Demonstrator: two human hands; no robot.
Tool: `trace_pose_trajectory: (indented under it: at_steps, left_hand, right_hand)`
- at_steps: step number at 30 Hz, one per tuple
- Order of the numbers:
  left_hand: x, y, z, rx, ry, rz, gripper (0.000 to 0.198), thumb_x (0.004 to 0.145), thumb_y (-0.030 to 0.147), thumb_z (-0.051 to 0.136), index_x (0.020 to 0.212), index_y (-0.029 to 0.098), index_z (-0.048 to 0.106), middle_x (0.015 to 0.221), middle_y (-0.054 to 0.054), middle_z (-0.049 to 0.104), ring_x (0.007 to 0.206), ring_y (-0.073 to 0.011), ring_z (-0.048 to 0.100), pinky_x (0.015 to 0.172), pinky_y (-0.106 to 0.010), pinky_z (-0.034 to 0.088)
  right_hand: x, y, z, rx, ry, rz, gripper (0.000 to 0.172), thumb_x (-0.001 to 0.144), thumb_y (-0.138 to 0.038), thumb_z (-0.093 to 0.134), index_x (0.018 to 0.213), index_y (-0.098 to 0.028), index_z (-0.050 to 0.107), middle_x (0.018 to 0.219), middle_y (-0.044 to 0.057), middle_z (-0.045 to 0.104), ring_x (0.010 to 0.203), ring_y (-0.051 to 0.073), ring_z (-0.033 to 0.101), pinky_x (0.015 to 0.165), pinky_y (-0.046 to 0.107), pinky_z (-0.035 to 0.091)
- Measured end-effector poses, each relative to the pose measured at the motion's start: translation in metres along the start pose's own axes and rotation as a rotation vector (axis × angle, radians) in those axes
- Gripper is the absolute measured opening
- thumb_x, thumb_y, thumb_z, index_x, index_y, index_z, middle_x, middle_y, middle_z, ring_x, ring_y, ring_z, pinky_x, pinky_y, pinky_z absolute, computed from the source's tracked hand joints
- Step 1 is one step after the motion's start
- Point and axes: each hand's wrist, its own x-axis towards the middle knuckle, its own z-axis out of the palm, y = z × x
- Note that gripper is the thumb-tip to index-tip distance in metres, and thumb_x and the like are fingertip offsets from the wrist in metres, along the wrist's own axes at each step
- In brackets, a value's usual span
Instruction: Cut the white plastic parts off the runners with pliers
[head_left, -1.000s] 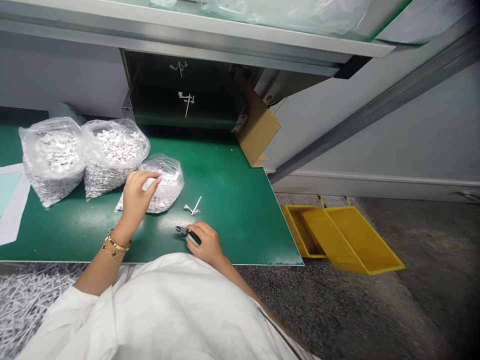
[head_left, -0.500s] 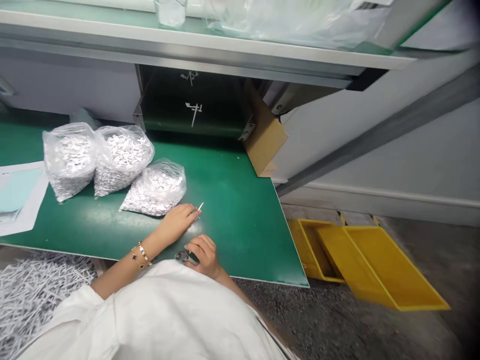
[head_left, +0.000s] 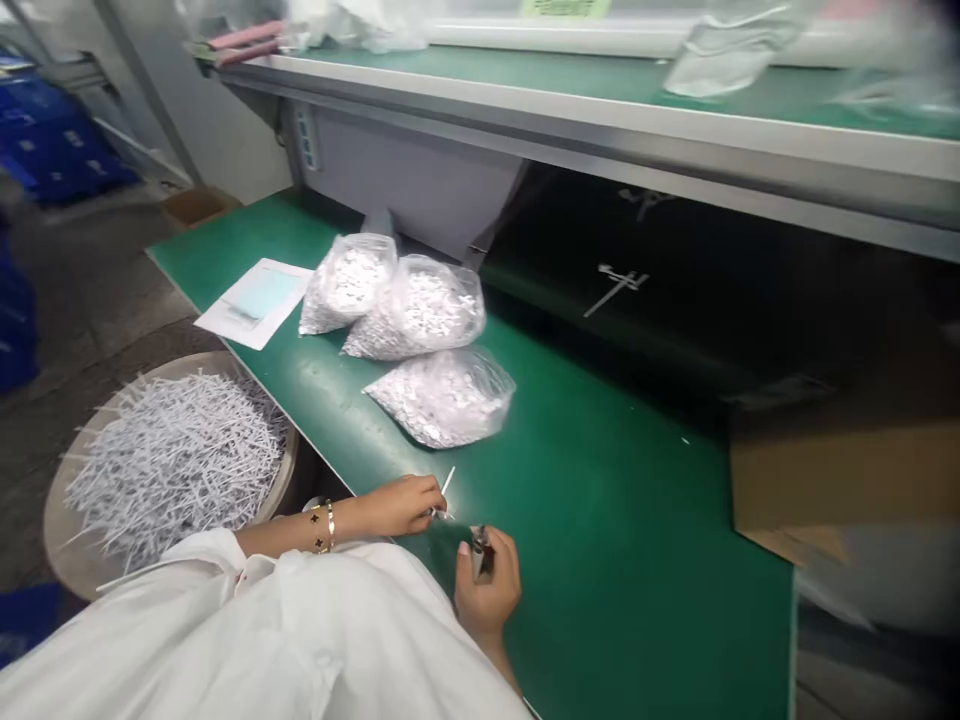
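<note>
pinching a white plastic piece at the fingertips of the left hand, slanted forward and slightly right along its length, and gripping cutters in the curled right hand, just right of the piece, seemingly apart.

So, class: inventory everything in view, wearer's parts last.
Flat tabletop: 1, green, centre
Clear plastic bags: 3, white pieces inside, tabletop
Paper sheets: 2 visible, white and blue, tabletop
Round tub of sticks: 1, beige, left
Branched plastic pieces: 2, white, dark belt
Cardboard box: 1, brown, right
Long shelf: 1, green, above
Plastic crates: several, blue, upper left
Thin plastic piece: 1, white, centre
Metal cutters: 1, grey, centre
Bracelets: 2, gold, left wrist
Fabric shirt: 1, white, bottom
Left hand: 1, bare, at thin piece
Right hand: 1, bare, around cutters
</note>
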Motion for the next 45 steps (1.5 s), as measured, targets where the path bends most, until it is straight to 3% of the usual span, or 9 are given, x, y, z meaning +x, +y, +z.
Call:
trace_pose_trajectory:
  at_steps: [4,9,15,21,27,31,34,41,45]
  left_hand:
    - [-0.033,0.007,-0.003,-0.271,0.101,-0.036,0.028,0.074,0.007,0.056,0.099,0.018,0.059,0.101,-0.005,0.057,0.082,-0.0139,0.058,0.077,-0.025,0.048]
    - [-0.086,-0.017,-0.026,-0.311,0.761,-0.4,0.009,0.076,0.019,0.06,0.084,0.018,0.057,0.083,-0.002,0.06,0.074,-0.0138,0.059,0.069,-0.025,0.049]
    - [-0.19,-0.091,-0.093,0.03,1.472,-0.916,0.014,0.08,0.017,0.049,0.095,0.016,0.048,0.105,-0.01,0.05,0.103,-0.0229,0.049,0.098,-0.045,0.037]
    - [-0.29,-0.152,-0.137,0.365,1.431,-1.347,0.008,0.074,0.016,0.056,0.08,0.016,0.05,0.094,-0.006,0.056,0.105,-0.0224,0.049,0.102,-0.042,0.036]
    - [-0.307,-0.163,-0.137,0.341,1.342,-1.437,0.011,0.069,0.025,0.057,0.071,0.017,0.049,0.078,-0.005,0.062,0.094,-0.0261,0.056,0.091,-0.047,0.045]
    - [-0.276,-0.15,-0.131,0.458,1.411,-1.372,0.03,0.077,0.031,0.044,0.097,0.013,0.057,0.113,-0.02,0.058,0.116,-0.0419,0.046,0.093,-0.065,0.034]
    - [-0.209,-0.138,-0.131,0.647,1.466,-0.927,0.038,0.078,0.028,0.045,0.112,0.017,0.058,0.117,-0.02,0.056,0.119,-0.0435,0.045,0.093,-0.068,0.033]
    - [0.033,-0.036,-0.122,0.735,0.728,0.476,0.022,0.086,0.015,0.052,0.104,0.025,0.06,0.093,-0.005,0.066,0.095,-0.0209,0.06,0.087,-0.038,0.046]
    - [0.137,0.019,-0.122,0.755,0.535,0.479,0.02,0.091,0.017,0.045,0.102,0.022,0.061,0.1,-0.005,0.064,0.096,-0.0207,0.058,0.083,-0.035,0.046]
  right_hand:
    - [-0.006,0.008,0.001,0.021,-0.043,0.073,0.016,0.085,-0.026,0.054,0.098,-0.016,0.057,0.087,0.007,0.057,0.078,0.018,0.056,0.067,0.03,0.047]
    - [-0.009,0.011,0.001,0.022,-0.134,0.085,0.018,0.085,-0.03,0.055,0.097,-0.016,0.058,0.088,0.007,0.058,0.079,0.019,0.057,0.07,0.031,0.046]
    - [-0.004,0.008,0.002,-0.019,-0.215,0.121,0.024,0.085,-0.036,0.053,0.098,-0.017,0.059,0.09,0.008,0.06,0.081,0.02,0.058,0.07,0.031,0.045]
    - [-0.001,0.008,0.004,-0.034,-0.243,0.171,0.026,0.085,-0.039,0.052,0.098,-0.017,0.059,0.091,0.007,0.06,0.081,0.021,0.057,0.07,0.031,0.045]
    - [-0.001,0.006,0.006,-0.02,-0.229,0.172,0.023,0.085,-0.035,0.051,0.099,-0.017,0.059,0.09,0.006,0.06,0.078,0.02,0.058,0.067,0.03,0.046]
    - [0.002,-0.002,0.004,0.0,-0.167,0.178,0.019,0.085,-0.028,0.051,0.099,-0.018,0.059,0.09,0.006,0.06,0.075,0.017,0.058,0.062,0.027,0.047]
    - [0.006,-0.005,0.002,-0.012,-0.114,0.215,0.018,0.085,-0.025,0.05,0.099,-0.019,0.059,0.087,0.004,0.059,0.067,0.015,0.055,0.057,0.026,0.045]
    - [0.009,0.01,-0.024,-0.155,0.07,0.305,0.021,0.084,-0.027,0.051,0.1,-0.018,0.059,0.085,0.004,0.058,0.065,0.014,0.052,0.059,0.027,0.045]
    - [0.0,0.02,-0.042,-0.247,0.193,0.351,0.021,0.084,-0.029,0.05,0.1,-0.017,0.059,0.084,0.004,0.058,0.066,0.015,0.052,0.06,0.028,0.045]
